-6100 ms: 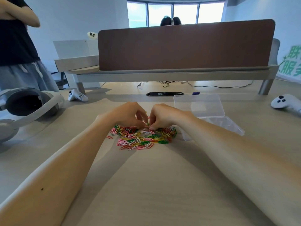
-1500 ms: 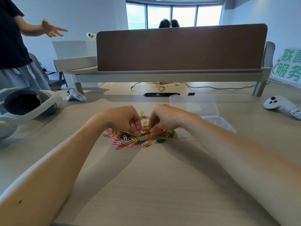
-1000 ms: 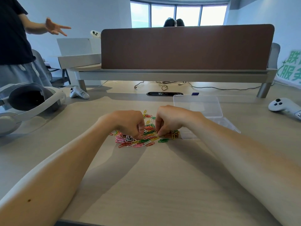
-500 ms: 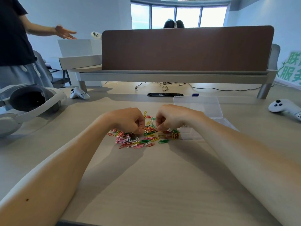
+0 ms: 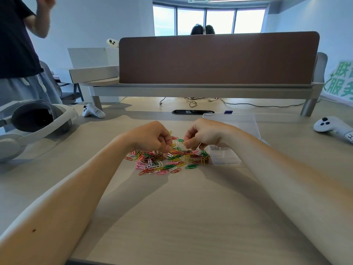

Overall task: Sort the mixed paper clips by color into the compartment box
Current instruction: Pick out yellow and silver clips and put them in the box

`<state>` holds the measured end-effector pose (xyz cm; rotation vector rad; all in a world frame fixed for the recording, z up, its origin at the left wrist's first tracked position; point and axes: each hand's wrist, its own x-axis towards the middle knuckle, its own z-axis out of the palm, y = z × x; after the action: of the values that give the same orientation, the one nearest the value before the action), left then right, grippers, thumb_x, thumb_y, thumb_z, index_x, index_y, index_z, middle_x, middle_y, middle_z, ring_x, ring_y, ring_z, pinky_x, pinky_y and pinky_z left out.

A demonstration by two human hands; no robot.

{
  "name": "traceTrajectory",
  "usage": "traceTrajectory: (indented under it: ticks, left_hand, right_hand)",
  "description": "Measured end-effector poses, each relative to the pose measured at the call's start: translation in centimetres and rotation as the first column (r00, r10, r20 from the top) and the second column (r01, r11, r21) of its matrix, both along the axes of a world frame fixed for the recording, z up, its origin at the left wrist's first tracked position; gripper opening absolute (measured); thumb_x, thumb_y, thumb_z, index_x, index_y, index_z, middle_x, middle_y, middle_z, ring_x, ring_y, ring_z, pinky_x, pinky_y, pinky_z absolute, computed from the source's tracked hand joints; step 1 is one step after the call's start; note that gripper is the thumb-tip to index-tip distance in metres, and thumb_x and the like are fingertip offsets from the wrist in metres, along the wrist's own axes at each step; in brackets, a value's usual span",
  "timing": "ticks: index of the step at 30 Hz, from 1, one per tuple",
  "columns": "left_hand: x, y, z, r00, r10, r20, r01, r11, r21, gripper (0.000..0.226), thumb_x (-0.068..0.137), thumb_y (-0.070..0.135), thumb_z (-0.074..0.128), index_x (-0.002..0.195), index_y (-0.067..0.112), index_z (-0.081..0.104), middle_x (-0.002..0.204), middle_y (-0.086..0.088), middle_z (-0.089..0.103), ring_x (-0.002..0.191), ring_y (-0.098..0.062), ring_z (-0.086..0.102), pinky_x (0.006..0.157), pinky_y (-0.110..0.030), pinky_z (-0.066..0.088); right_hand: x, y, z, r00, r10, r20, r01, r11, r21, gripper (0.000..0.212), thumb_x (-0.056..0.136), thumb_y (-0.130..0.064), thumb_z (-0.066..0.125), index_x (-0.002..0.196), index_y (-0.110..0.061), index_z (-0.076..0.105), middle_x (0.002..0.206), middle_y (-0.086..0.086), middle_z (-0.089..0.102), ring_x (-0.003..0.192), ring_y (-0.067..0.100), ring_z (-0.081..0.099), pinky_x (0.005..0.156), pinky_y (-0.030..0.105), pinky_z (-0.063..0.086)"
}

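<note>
A loose pile of mixed paper clips (image 5: pixel 164 161) in pink, green, yellow, red and white lies on the wooden table. Just right of it stands the clear compartment box (image 5: pixel 227 159), its lid (image 5: pixel 233 123) open behind it. One near compartment holds a few pale clips (image 5: pixel 216 147). My left hand (image 5: pixel 150 137) has curled fingers, their tips pinching down into the far side of the pile. My right hand (image 5: pixel 205 133) hovers slightly above the pile's right end, thumb and forefinger pinched together on a small clip that is barely visible.
A white VR headset (image 5: pixel 38 121) lies at the left edge, with a controller (image 5: pixel 93 111) behind it and another controller (image 5: pixel 334 128) at the far right. A brown desk divider (image 5: pixel 217 58) closes the back. A person (image 5: pixel 17 44) stands at the left.
My right hand has lifted a little off the pile with its fingers pinched. My left hand stays at the pile. The standing person has raised an arm.
</note>
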<state>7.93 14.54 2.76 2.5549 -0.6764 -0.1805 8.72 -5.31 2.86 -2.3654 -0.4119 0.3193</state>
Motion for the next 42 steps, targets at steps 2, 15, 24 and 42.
traceTrajectory:
  ticks: [2,15,24,42]
  left_hand:
    - [0.1,-0.1,0.0,1.000,-0.010,-0.011,0.009,0.999,-0.032,0.009,0.086,0.006,0.067,0.081,0.012,0.071,0.054,0.012,0.064,0.055,-0.004,0.056,0.072,-0.030,0.055]
    - [1.7,-2.4,1.5,0.998,-0.068,0.014,0.069,0.993,-0.091,0.003,0.085,0.011,0.069,0.087,0.011,0.072,0.075,-0.001,0.074,0.060,-0.007,0.064,0.060,-0.023,0.053]
    - [2.6,-8.8,0.7,0.985,-0.159,0.069,0.159,0.987,0.017,0.009,0.085,0.013,0.070,0.093,0.009,0.072,0.080,-0.001,0.074,0.066,-0.011,0.068,0.066,-0.023,0.056]
    - [4.2,-13.9,0.8,0.969,-0.232,0.091,0.209,0.956,0.204,0.017,0.080,0.017,0.075,0.097,0.014,0.075,0.084,0.002,0.074,0.065,-0.004,0.067,0.069,-0.018,0.053]
  right_hand:
    - [0.0,-0.3,0.0,0.998,-0.027,-0.055,0.031,0.996,0.082,0.005,0.088,-0.006,0.068,0.083,-0.008,0.069,0.076,0.004,0.068,0.069,0.014,0.063,0.061,0.024,0.051]
    - [-0.6,-3.3,1.5,0.989,-0.142,-0.031,0.145,0.984,0.107,0.001,0.085,-0.008,0.071,0.084,-0.008,0.072,0.075,0.006,0.070,0.068,0.015,0.066,0.063,0.026,0.055]
    - [-1.1,-6.6,1.2,0.977,-0.215,0.000,0.215,0.974,-0.075,0.007,0.081,-0.004,0.075,0.079,-0.010,0.073,0.073,0.006,0.072,0.065,0.016,0.069,0.067,0.027,0.058]
    - [-1.3,-8.9,0.9,0.958,-0.285,0.033,0.286,0.958,-0.012,0.014,0.077,0.008,0.073,0.083,-0.004,0.073,0.078,0.012,0.072,0.078,0.027,0.073,0.079,0.034,0.060]
